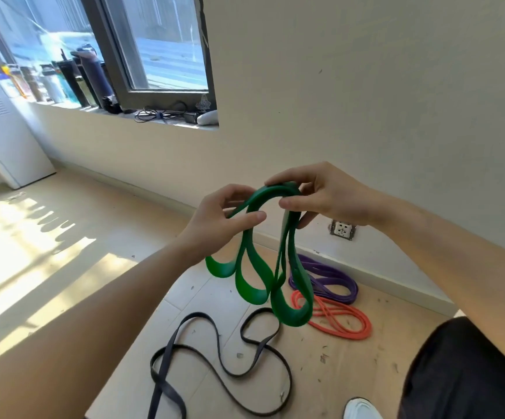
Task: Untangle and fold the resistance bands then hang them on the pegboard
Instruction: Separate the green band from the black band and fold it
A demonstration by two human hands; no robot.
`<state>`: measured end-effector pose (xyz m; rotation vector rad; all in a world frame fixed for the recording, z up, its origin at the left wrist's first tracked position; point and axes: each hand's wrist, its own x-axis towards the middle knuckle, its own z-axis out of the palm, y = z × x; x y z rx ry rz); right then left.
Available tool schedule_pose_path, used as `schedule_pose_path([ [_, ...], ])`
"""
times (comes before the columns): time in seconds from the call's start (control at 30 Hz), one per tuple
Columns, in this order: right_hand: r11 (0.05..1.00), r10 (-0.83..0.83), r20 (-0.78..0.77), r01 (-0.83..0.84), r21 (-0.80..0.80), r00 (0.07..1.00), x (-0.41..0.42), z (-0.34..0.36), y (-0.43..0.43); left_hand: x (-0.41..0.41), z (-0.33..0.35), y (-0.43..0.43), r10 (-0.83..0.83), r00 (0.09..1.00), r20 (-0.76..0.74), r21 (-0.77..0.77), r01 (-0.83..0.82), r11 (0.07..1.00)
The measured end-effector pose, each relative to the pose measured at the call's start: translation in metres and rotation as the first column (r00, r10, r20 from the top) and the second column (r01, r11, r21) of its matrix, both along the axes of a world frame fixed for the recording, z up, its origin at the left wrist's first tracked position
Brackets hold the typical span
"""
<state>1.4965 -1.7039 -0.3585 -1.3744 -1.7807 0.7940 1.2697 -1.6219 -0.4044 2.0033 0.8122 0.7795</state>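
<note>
We hold the green band (260, 267) above the floor (64, 267); left hand (224, 219) and right hand (326, 198) fingers pinch its gathered top; 3 loops hang down; black band (215, 358), orange band (335, 319) and purple band (329, 276) lie below.

Bare cream-walled room, sunlit from the left

A dark-framed window (154, 46) has bottles (64, 80) and cables (160, 114) on its sill; sunlight patches the tiled floor (48, 252), a white cabinet (0, 131) stands left, and a wall socket (342, 229) sits low.
</note>
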Motion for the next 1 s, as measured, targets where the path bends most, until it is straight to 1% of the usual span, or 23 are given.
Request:
schedule_pose_path([
  [0.07, 0.999, -0.044, -0.059, 0.045, 0.01, 0.997, 0.005, -0.001, -0.001, 0.001, -0.009, -0.005, 0.098, 0.995, -0.026, 0.131, -0.094, 0.987],
  [0.13, 0.995, -0.091, -0.13, 0.094, 0.023, 0.987, 0.008, -0.002, -0.001, 0.005, -0.017, -0.016, 0.132, 0.991, -0.037, 0.23, -0.12, 0.966],
  [0.2, 0.99, -0.129, -0.178, 0.137, 0.034, 0.976, 0.008, -0.004, -0.002, 0.013, -0.024, -0.026, 0.115, 0.99, -0.077, 0.254, -0.092, 0.963],
  [0.27, 0.986, -0.15, -0.197, 0.162, 0.047, 0.969, 0.004, -0.007, -0.001, 0.022, -0.03, -0.033, 0.137, 0.984, -0.118, 0.273, -0.1, 0.957],
  [0.33, 0.982, -0.166, -0.228, 0.183, 0.053, 0.959, -0.003, -0.01, -0.001, 0.029, -0.037, -0.036, 0.197, 0.975, -0.107, 0.292, -0.158, 0.943],
  [0.4, 0.977, -0.178, -0.292, 0.203, 0.06, 0.94, -0.01, -0.012, -0.002, 0.034, -0.044, -0.04, 0.253, 0.964, -0.08, 0.318, -0.216, 0.923],
  [0.5, 0.974, -0.165, -0.372, 0.21, 0.082, 0.914, -0.01, -0.01, -0.004, 0.039, -0.053, -0.045, 0.311, 0.949, -0.044, 0.404, -0.268, 0.874],
  [0.57, 0.978, -0.15, -0.418, 0.197, 0.073, 0.896, -0.003, -0.006, -0.007, 0.039, -0.055, -0.043, 0.309, 0.951, -0.007, 0.465, -0.271, 0.843],
  [0.67, 0.985, -0.137, -0.473, 0.169, 0.026, 0.87, 0.012, -0.004, -0.011, 0.031, -0.054, -0.036, 0.281, 0.96, 0.018, 0.505, -0.251, 0.826],
  [0.8, 0.993, -0.116, -0.537, 0.109, -0.045, 0.836, 0.023, -0.008, -0.016, 0.023, -0.054, -0.027, 0.251, 0.968, -0.01, 0.577, -0.199, 0.792],
  [0.9, 0.994, -0.102, -0.576, 0.07, -0.079, 0.811, 0.031, -0.011, -0.021, 0.022, -0.055, -0.025, 0.17, 0.985, -0.025, 0.614, -0.119, 0.78],
  [1.0, 0.994, -0.096, -0.617, 0.039, -0.105, 0.781, 0.04, -0.014, -0.027, 0.025, -0.053, -0.027, 0.155, 0.988, -0.001, 0.626, -0.121, 0.771],
])
